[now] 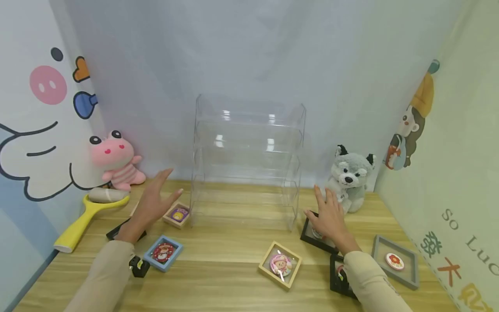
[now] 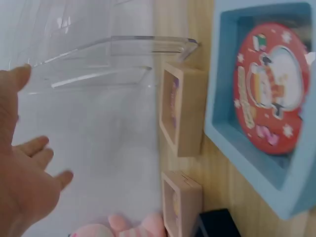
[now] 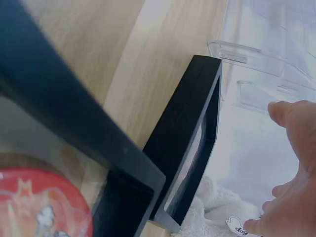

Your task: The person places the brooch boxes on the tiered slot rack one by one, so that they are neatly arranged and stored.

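My left hand (image 1: 153, 203) is held with straight, spread fingers to the left of a clear tiered display stand (image 1: 249, 176), holding nothing. A small wooden frame (image 1: 171, 222) with a purple badge sits by the stand's left foot. Nearer me lies a blue frame (image 2: 232, 148) with a red badge. A black frame (image 1: 113, 234) is partly hidden under my left forearm. To the right of the stand, my right hand (image 1: 328, 219) has its fingers extended and holds nothing. It appears over a black frame (image 3: 182, 108), covering part of it. Another black frame (image 1: 333, 279) is half hidden by my right sleeve.
A light wooden frame (image 1: 273, 281) with a pink badge lies front and centre. The grey frame (image 1: 415, 268) with a flower badge is far right. Plush toys, a pink one (image 1: 122, 173) and a grey dog (image 1: 352, 190), flank the stand. A yellow-handled roller (image 1: 78, 227) lies left.
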Tool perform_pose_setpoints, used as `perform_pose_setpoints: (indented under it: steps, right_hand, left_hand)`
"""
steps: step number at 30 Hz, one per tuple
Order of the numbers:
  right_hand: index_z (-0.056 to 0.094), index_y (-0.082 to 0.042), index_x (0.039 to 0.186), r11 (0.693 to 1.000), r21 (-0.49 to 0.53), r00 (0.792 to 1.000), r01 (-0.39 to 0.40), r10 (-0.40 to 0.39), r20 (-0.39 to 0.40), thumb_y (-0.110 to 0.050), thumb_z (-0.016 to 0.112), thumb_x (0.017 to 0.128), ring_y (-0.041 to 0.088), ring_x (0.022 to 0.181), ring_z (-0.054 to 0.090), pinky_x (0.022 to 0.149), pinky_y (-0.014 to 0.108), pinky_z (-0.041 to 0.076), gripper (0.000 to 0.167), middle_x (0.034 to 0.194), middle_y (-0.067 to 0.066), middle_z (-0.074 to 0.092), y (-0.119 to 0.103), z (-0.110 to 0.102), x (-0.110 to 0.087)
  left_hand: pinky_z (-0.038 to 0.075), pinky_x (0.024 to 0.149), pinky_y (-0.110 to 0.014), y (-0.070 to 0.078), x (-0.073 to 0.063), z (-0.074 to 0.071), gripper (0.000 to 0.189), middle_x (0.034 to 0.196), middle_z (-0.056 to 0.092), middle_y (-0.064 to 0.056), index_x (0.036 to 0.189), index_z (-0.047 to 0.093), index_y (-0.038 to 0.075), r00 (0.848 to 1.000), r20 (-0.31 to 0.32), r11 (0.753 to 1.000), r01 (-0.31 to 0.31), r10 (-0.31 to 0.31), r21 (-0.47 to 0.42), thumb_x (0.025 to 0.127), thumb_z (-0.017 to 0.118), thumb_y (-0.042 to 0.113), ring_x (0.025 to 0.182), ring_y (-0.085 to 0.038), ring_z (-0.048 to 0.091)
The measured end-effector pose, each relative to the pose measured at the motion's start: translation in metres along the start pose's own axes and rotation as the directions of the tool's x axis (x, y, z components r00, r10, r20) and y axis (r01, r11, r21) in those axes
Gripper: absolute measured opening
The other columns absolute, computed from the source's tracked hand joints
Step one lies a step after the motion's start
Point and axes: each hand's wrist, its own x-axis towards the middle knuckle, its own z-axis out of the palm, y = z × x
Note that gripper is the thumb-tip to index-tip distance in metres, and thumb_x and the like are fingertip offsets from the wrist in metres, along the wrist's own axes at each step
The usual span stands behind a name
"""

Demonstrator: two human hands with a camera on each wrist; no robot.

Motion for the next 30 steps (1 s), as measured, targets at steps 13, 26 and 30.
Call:
perform_pose_setpoints:
  steps: [13,26,30]
  right_hand:
    - [0.018,-0.006,0.158,0.995,0.097,0.999,0.023,-0.025,0.026,-0.024,0.069,0.094,0.058,0.143,0.02,0.107,0.075,0.027,0.084,0.156,0.038,0.018,0.003,-0.01,0.0]
    - [0.012,-0.002,0.159,0.958,0.283,0.994,0.05,-0.075,0.077,-0.026,0.07,0.093,0.057,0.144,0.02,0.109,0.074,0.026,0.091,0.159,0.036,0.016,0.016,-0.035,-0.002]
    - [0.013,0.0,0.158,0.951,0.305,0.994,0.04,-0.07,0.087,-0.026,0.073,0.091,0.057,0.145,0.016,0.111,0.074,0.023,0.093,0.159,0.036,0.017,0.026,-0.042,-0.006]
  left_hand:
    - [0.04,0.102,-0.071,0.032,0.041,0.014,0.096,0.153,0.029,-0.03,0.16,0.02,0.019,0.982,0.09,0.986,-0.165,0.166,-0.023,0.086,0.08,0.022,0.134,-0.052,0.04]
    - [0.046,0.096,-0.063,0.036,0.052,0.025,0.084,0.146,0.039,-0.03,0.155,0.031,0.009,0.989,0.073,0.991,-0.127,0.13,-0.035,0.086,0.078,0.012,0.119,-0.047,0.052]
    - [0.047,0.092,-0.061,0.033,0.052,0.03,0.085,0.14,0.043,-0.03,0.155,0.032,0.009,0.992,0.05,0.991,-0.115,0.119,-0.074,0.084,0.08,0.009,0.114,-0.045,0.051]
